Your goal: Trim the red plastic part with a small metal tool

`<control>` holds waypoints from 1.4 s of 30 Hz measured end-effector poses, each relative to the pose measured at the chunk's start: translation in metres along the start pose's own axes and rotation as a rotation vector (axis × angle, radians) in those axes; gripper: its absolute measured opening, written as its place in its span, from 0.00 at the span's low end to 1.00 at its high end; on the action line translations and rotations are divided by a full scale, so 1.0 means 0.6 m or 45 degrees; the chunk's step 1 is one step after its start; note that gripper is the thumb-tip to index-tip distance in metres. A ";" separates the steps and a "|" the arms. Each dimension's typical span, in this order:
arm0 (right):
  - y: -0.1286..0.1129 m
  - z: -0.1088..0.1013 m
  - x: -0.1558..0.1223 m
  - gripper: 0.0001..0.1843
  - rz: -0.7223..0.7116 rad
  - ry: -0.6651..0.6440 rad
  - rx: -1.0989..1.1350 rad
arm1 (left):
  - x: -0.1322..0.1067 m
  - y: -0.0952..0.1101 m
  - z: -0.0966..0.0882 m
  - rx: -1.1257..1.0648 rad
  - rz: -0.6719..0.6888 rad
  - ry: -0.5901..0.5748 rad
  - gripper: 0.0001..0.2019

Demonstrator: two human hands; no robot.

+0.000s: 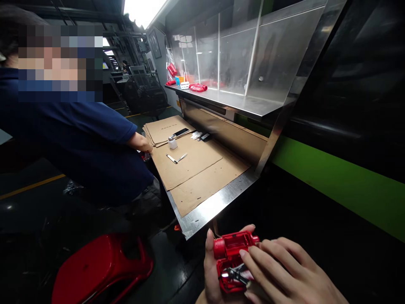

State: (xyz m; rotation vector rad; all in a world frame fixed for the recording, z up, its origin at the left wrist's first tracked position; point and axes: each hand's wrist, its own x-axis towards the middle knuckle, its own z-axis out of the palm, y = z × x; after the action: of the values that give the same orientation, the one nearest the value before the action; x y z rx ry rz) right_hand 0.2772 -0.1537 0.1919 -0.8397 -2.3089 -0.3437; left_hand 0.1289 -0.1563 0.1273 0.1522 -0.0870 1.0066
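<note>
Low in the view, my left hand (211, 270) is closed around a hollow red plastic housing (234, 245), its thumb along the left side. A second red moulded piece (223, 283) sits just below it; whether the two are joined I cannot tell. Across that lower piece lie the metal jaws of small nippers (237, 273). Their handles run under my right hand (284, 270), which curls over them with its fingertips on the red plastic. The palm hides most of the tool.
Ahead stands a metal workbench (218, 200) covered with cardboard (196, 169), holding a small bottle (172, 142), a phone (181, 132) and a blade-like tool (172, 159). Red parts (198, 87) lie on the shelf above. A co-worker (79, 139) stands left, behind a red stool (91, 266).
</note>
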 end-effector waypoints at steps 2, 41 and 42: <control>0.000 0.000 -0.001 0.18 0.010 0.000 -0.005 | -0.001 0.003 -0.002 -0.015 -0.032 -0.001 0.38; -0.007 -0.022 -0.017 0.21 -0.085 -0.043 -0.097 | -0.014 -0.026 -0.015 0.072 -0.150 0.133 0.42; -0.008 -0.024 -0.017 0.20 -0.097 -0.030 -0.094 | -0.013 -0.028 -0.013 0.027 -0.147 0.126 0.42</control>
State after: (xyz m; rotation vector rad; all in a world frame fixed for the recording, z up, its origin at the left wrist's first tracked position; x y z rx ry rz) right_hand 0.2870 -0.1684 0.1959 -0.7972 -2.3670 -0.4568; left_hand 0.1391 -0.1703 0.1169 0.1249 0.0224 0.8987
